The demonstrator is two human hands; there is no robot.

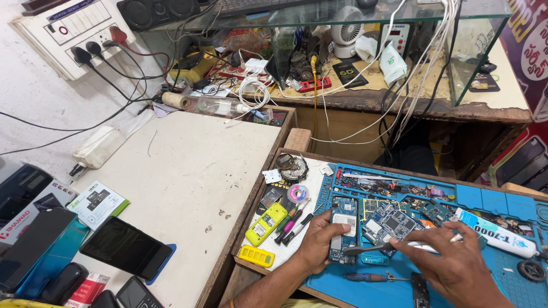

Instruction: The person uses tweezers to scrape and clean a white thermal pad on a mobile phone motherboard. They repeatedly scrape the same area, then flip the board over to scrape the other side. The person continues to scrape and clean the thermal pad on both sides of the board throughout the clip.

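Down on the blue repair mat [485, 201], cluttered with circuit boards [394, 223]. Left hand [317, 245] clamped around an opened phone [343, 236], pinning it flat near the mat's left edge. Right hand [456, 265] pinched shut on tweezers [377, 247], tips touching the phone's lower right edge. Yellow handset [266, 223] just left, beside screwdrivers [292, 225].

Desk: pale wooden desk [188, 171], phones [125, 248] at its near left.
Right: blue mat [485, 199] bearing circuit boards [391, 223], glue tube [496, 234].
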